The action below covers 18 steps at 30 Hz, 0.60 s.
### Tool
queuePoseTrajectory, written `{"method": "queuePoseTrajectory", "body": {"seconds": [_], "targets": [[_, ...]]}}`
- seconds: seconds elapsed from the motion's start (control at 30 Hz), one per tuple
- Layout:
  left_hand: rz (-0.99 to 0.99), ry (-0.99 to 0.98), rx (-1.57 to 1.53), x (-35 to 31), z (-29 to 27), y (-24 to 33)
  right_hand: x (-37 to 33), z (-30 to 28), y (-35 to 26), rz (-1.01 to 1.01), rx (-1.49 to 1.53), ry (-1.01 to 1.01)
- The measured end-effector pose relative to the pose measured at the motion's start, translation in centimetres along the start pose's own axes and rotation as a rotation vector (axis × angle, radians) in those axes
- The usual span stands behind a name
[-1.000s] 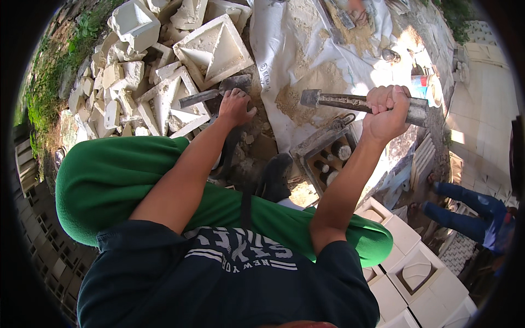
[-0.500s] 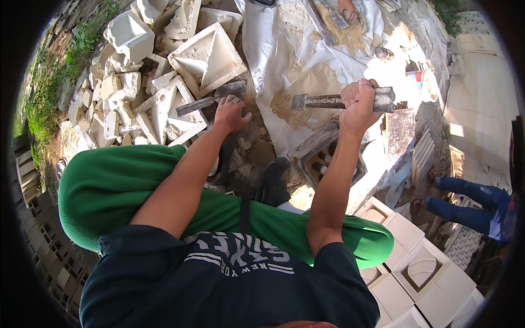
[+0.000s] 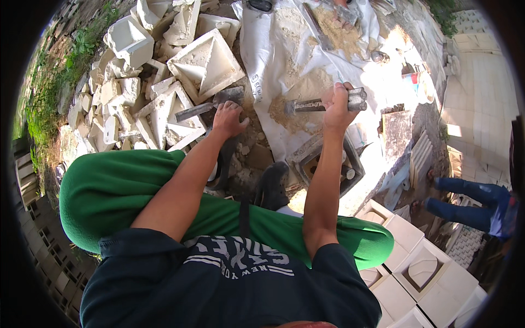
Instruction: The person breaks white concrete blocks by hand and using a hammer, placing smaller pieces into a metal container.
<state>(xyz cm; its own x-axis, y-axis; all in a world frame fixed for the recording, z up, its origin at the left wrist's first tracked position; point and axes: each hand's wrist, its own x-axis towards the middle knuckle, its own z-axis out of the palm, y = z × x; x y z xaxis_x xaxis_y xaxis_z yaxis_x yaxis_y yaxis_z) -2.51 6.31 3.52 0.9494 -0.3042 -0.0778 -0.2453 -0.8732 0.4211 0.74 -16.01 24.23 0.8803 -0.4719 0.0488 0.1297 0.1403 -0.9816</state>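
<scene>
My left hand point(image 3: 228, 117) is closed, with its fingers curled over the near edge of a dark grey blocky piece point(image 3: 229, 95). A grey bar point(image 3: 194, 112) juts out from that piece to the left; how they join is hidden by my hand. My right hand point(image 3: 337, 108) grips a long grey tool point(image 3: 308, 106) in a fist. The tool has a ribbed, lobed end on the right and a flat, sand-dusted tip on the left. That tip is over sandy powder on a white sheet point(image 3: 262, 117).
Broken cream blocks point(image 3: 205, 63) pile up at the left. Below my right hand stands a grey box point(image 3: 347, 186) with small items inside. Sand point(image 3: 333, 27) lies far off by another person's hand. Cream moulded blocks point(image 3: 399, 235) and a person in blue trousers point(image 3: 465, 199) are at the right.
My right hand and its tool have shifted left and slightly nearer the left hand, uncovering more of the grey box. My left hand has barely moved. The other person's hand has drawn back.
</scene>
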Motion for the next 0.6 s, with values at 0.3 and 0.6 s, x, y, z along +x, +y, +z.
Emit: {"method": "queuePoseTrajectory", "body": {"seconds": [0.3,0.6], "targets": [[-0.017,-0.092,-0.024,0.6,-0.9,1.2,0.1,-0.4,4.4,-0.094,0.022,-0.061],[0.007,0.007,-0.014,-0.3,0.1,0.0,-0.7,1.3,-2.7,-0.024,0.055,-0.045]]}}
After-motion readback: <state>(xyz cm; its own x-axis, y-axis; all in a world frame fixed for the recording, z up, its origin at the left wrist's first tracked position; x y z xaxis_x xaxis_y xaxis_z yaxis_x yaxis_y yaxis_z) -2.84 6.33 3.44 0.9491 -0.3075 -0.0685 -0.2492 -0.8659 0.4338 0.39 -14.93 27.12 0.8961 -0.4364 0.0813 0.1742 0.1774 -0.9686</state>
